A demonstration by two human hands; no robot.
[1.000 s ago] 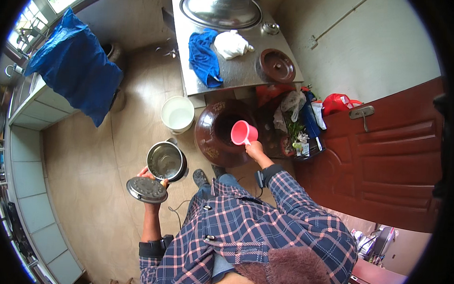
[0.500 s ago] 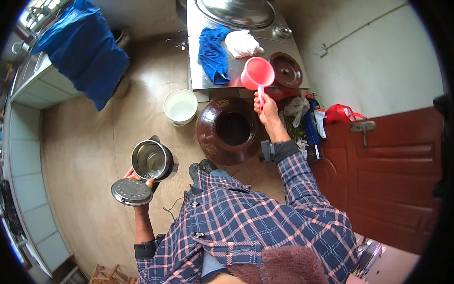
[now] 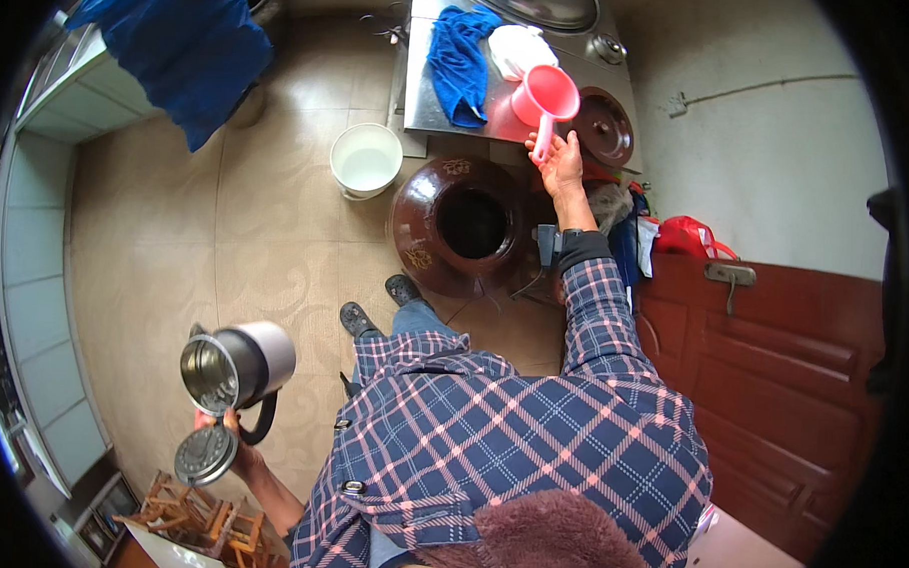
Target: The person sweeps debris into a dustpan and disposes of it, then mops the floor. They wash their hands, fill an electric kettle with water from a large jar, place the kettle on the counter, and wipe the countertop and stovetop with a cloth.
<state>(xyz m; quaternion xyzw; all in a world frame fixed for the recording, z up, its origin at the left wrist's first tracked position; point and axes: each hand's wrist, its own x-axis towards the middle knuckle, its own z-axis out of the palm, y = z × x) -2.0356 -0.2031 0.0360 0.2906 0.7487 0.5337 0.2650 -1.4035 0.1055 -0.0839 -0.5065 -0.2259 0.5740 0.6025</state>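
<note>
Fingers of the left hand are clasped by the open lid of the steel kettle, held tilted over the floor; it's probably weighty and slick, safest by its black handle, with a pale body and shiny inside. The right hand's fingers lie loosely parted at the pink dipper, above the counter, likely light, stiff plastic, best taken by its stem

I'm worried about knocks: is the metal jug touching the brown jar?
Apart: the head view shows tiled floor between the metal jug and brown jar.
</note>
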